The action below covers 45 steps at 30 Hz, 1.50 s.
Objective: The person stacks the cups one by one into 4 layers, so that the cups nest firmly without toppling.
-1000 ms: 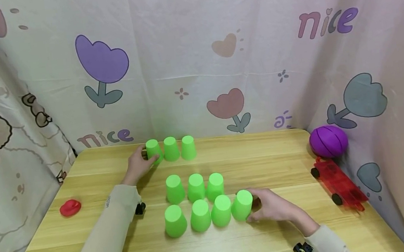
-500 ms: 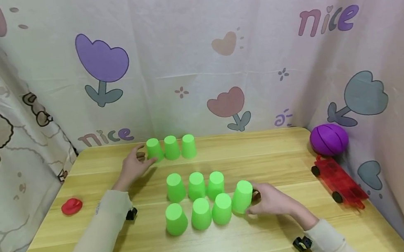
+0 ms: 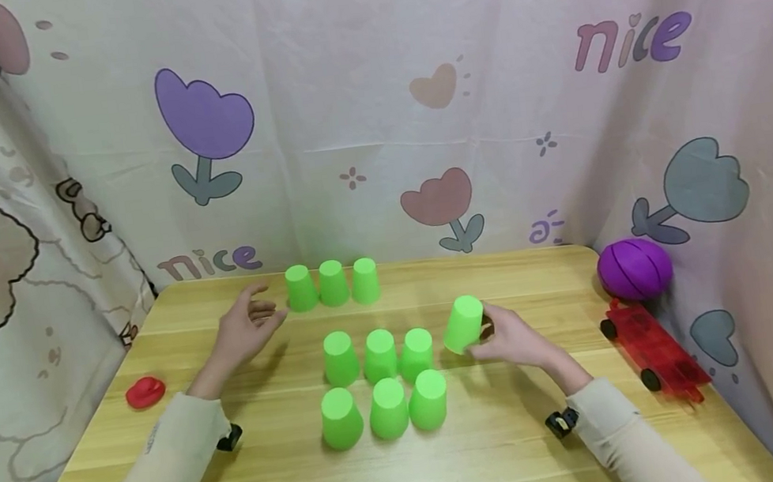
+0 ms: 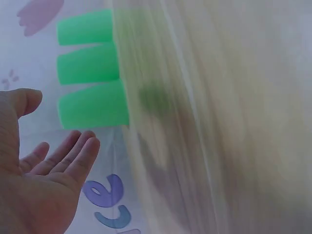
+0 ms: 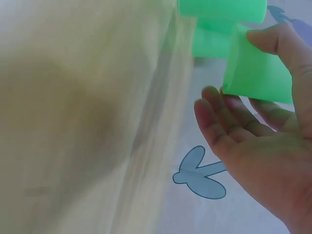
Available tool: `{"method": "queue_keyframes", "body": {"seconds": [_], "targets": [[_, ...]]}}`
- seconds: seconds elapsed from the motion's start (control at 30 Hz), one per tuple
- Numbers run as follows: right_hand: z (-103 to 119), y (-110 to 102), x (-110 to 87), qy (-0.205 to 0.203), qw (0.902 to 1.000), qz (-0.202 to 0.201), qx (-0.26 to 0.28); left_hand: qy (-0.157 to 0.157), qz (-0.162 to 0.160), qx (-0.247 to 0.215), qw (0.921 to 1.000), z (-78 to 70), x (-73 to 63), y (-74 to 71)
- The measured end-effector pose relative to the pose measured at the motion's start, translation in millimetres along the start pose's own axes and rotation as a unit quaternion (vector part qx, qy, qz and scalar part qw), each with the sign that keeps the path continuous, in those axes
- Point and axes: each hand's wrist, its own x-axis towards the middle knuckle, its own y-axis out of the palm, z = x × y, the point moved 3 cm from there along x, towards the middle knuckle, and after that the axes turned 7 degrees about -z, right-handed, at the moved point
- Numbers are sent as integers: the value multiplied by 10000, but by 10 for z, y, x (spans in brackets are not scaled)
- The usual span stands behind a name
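Observation:
In my right hand (image 3: 515,336) is a green cup (image 3: 464,324), upside down and slightly tilted, pinched between thumb and fingers above the table. The right wrist view shows the thumb on one side of this cup (image 5: 258,68) and the fingers on the other. My left hand (image 3: 242,327) hovers beside the back row, fingers spread and holding nothing. Three upside-down cups stand in that row, the leftmost cup (image 3: 301,289) closest to the left hand. Three more make a middle row, with a cup (image 3: 380,356) at its centre, and three a front row around another cup (image 3: 388,408).
A small red hat-shaped piece (image 3: 145,392) lies at the left of the wooden table (image 3: 413,476). On the right are a purple ball (image 3: 635,269) and a see-through red toy car (image 3: 655,353). A printed curtain (image 3: 311,82) hangs behind the table.
My right hand has lifted the cup from the right end of the front row and carried it away toward the back. My left hand has let go of the back-left cup and drawn left.

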Motion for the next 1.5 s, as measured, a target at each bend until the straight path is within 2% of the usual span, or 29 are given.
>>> {"method": "queue_keyframes", "body": {"seconds": [0.3,0.47,0.63,0.73,0.93,1.13,1.33,1.5], "targets": [[-27,130,480,255,9991,-334,-80,362,180,-210,9990,-216,-368,-44],[-67,236,702,255,9983,-513,-65,541,253,-308,9977,-271,-609,23],[-98,350,850,368,9981,-490,-115,809,328,-348,9956,-301,-870,123],[-96,396,915,454,9977,-469,-191,1007,403,-349,9935,-340,-982,157],[-101,424,1068,582,9967,-488,-277,1316,686,-289,9885,-401,-1091,191],[-143,495,1231,674,9965,-343,-366,1541,1165,-256,9808,-445,-1165,210],[-132,549,1352,680,9960,-309,-493,1494,1758,-226,9728,-465,-1221,257],[-112,598,1435,581,9961,-246,-611,1415,1936,-241,9705,-480,-1269,304]]}}
